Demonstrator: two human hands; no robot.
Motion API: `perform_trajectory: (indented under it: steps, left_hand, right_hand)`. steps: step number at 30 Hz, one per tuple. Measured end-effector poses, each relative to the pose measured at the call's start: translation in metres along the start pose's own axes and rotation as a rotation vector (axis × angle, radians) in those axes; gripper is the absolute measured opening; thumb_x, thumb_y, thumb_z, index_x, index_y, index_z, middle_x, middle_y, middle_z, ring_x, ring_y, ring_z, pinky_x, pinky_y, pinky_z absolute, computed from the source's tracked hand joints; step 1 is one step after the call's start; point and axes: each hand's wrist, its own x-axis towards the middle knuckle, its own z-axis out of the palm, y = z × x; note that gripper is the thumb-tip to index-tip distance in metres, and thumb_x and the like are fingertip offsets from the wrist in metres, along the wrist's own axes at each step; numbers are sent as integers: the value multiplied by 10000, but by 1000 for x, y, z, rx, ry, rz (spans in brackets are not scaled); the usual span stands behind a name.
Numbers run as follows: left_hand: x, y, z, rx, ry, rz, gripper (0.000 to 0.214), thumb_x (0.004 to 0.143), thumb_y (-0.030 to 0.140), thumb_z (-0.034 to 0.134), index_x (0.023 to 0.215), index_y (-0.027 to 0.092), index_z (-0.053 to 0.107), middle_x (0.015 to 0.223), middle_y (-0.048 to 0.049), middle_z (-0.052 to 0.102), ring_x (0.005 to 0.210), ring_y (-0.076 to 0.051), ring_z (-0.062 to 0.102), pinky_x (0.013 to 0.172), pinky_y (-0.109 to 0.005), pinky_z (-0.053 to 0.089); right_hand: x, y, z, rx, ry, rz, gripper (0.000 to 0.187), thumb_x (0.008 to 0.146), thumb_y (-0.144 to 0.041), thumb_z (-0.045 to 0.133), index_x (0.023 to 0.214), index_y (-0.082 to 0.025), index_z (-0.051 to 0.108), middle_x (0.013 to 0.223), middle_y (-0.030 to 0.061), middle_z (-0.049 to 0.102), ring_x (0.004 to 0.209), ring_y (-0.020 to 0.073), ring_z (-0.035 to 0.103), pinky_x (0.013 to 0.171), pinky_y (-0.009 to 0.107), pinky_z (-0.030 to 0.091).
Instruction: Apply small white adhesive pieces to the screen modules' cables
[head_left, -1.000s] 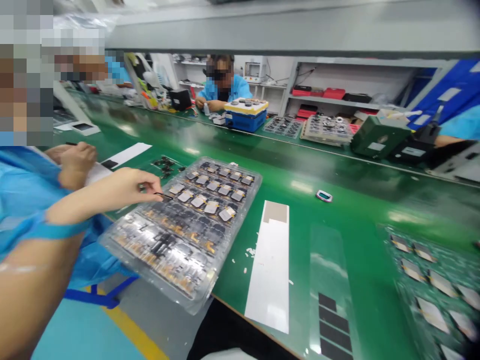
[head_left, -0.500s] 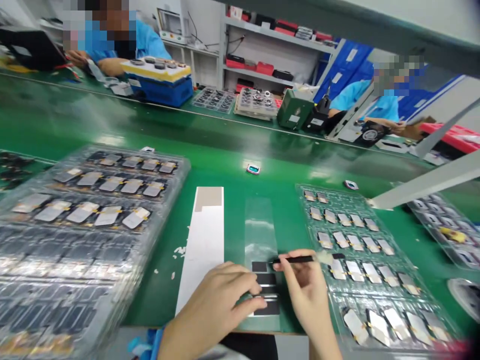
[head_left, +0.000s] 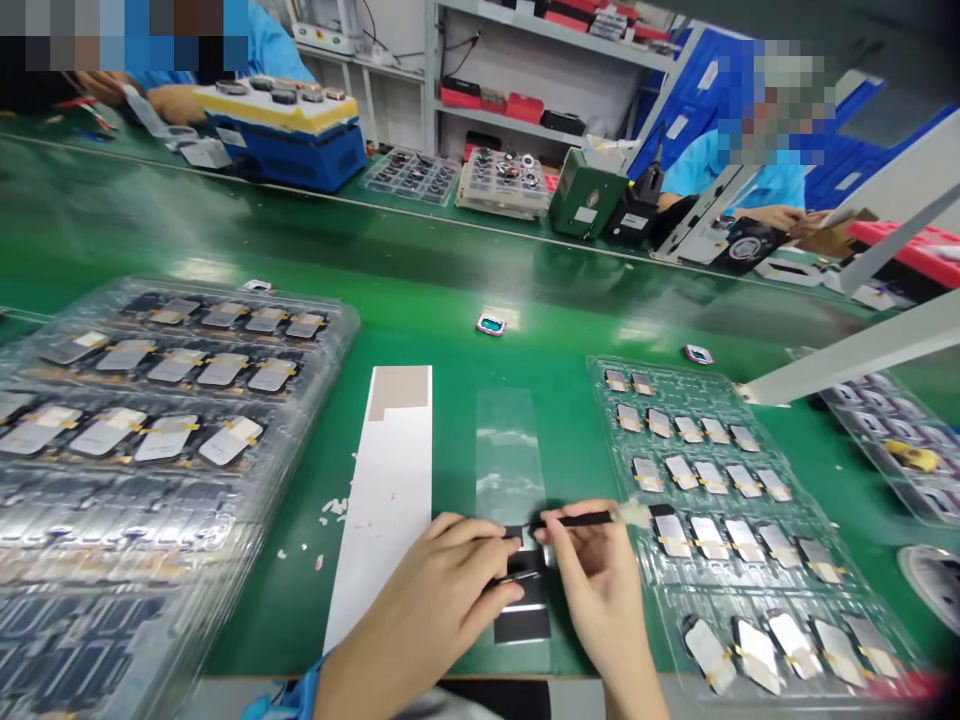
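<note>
Two clear plastic blister trays flank the work on the glossy green desk [head_left: 450, 300]: the left tray [head_left: 341, 340] and the right tray [head_left: 615, 368], both holding rows of flat silvery parts [head_left: 675, 535] with yellow tape tabs (any print is too small to read). Between them lie a white paper strip [head_left: 382, 500] and a clear film strip [head_left: 504, 440] bearing black rectangular pads [head_left: 521, 625]. The left hand [head_left: 427, 590] sits over the pads, its fingers [head_left: 480, 530] touching them, grip unclear. The right hand [head_left: 600, 590] pinches a slim black tool [head_left: 577, 520] firmly, its tip just above the pads.
</note>
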Motion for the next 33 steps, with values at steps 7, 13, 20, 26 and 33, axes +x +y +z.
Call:
perform_trajectory:
  steps: [7, 13, 20, 26, 33]
  left_hand:
    - [-1, 1, 0, -5, 24, 19, 229, 940, 183, 620, 1168, 198, 618, 1141, -69, 692, 1025, -262, 610, 864, -410, 488]
    - [-4, 1, -5, -212, 237, -16, 86, 945, 146, 567, 882, 204, 553, 978, -32, 664, 940, -207, 603, 812, -332, 472]
    - [-6, -3, -7, -359, 465, -134, 228, 941, 190, 535, 731, 213, 449, 745, 17, 536, 682, -140, 548, 631, -247, 435]
    - [-6, -5, -14, -225, 354, -149, 227, 897, 219, 617, 706, 202, 496, 655, 39, 561, 602, -128, 554, 567, -224, 423]
    - [-5, 1, -22, -197, 215, -57, 204, 946, 125, 504, 1091, 233, 600, 977, -7, 732, 852, -166, 693, 751, -257, 519]
  right_hand:
    - [0, -3, 2, 44, 51, 12, 199, 902, -323, 677, 978, -218, 527, 836, -1, 647, 702, 124, 700, 666, 217, 580]
    - [-3, -10, -4, 344, 229, 139, 341, 814, -333, 786, 983, -206, 519, 828, 22, 716, 691, 158, 737, 674, 255, 615]
    - [-21, -38, 26, 597, 108, 216, 254, 891, -324, 713, 994, -229, 501, 841, 13, 733, 823, 227, 759, 774, 375, 647]
    - [-24, -57, 39, 463, 115, -51, 122, 960, -252, 603, 998, -252, 487, 893, 15, 702, 902, 273, 747, 739, 390, 662]
    - [-23, -66, 50, 368, 75, -282, 161, 961, -109, 534, 1006, -260, 501, 886, 18, 687, 892, 197, 738, 718, 328, 655]
